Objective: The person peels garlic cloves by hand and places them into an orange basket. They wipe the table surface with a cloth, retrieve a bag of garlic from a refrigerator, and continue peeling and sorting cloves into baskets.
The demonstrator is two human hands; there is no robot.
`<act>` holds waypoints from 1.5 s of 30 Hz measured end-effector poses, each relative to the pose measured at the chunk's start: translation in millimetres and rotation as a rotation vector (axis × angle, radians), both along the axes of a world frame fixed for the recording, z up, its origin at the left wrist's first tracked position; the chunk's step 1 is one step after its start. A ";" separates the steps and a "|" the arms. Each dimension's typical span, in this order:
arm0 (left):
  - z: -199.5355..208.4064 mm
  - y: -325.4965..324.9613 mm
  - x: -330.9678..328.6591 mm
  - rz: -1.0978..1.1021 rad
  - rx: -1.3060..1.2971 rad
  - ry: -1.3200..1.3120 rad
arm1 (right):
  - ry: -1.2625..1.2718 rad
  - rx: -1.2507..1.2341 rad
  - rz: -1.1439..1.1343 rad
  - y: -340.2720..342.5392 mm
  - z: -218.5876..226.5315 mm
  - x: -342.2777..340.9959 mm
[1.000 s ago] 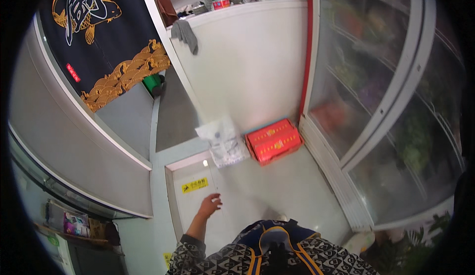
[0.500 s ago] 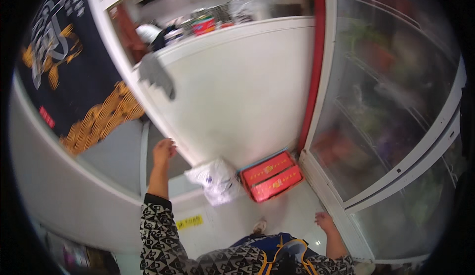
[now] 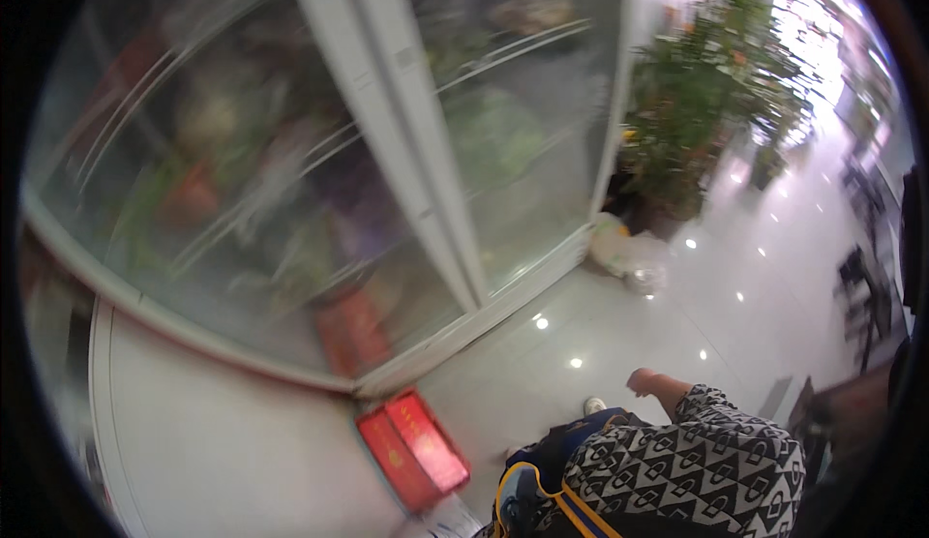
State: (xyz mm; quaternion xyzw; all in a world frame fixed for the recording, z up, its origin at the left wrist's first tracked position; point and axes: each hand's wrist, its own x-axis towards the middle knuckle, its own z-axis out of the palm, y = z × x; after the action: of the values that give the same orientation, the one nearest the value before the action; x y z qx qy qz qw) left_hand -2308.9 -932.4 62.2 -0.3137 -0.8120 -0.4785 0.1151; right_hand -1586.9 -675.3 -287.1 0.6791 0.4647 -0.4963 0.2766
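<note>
Your right hand (image 3: 643, 381) hangs over floor (image 3: 484, 383), nothing visible in it; blur hides finger curl, so can't tell grip. Left hand out of view. Bag (image 3: 634, 254) on floor by fridge's (image 3: 397, 117) bottom right corner; red box (image 3: 413, 449) at bottom left corner. Tread wide of both, elbow in.

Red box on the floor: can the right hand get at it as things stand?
Probably not without stooping and turning: the right hand is out to the right, with the red box down on the floor to the left.
</note>
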 end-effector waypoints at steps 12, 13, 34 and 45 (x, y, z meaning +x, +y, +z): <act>-31.2 228.4 495.6 -1.309 -0.691 -0.666 | 0.067 0.139 0.382 -35.0 69.3 154.9; -19.6 243.2 522.2 -1.329 -0.712 -0.655 | 0.076 0.206 0.378 -27.0 72.8 184.0; -48.4 524.9 806.7 -1.472 -1.120 -0.303 | 0.520 0.843 -0.945 124.0 166.2 512.9; -109.5 683.8 1179.5 -2.374 -0.201 0.559 | -0.296 -0.054 -1.336 -285.5 -26.3 557.6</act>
State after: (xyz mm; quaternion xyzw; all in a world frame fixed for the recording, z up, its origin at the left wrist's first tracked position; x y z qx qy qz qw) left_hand -1129.4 -248.6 -47.2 -0.9591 -0.0022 -0.1376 -0.2472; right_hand -1029.2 -960.8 -313.4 0.8737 -0.1093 -0.4739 -0.0116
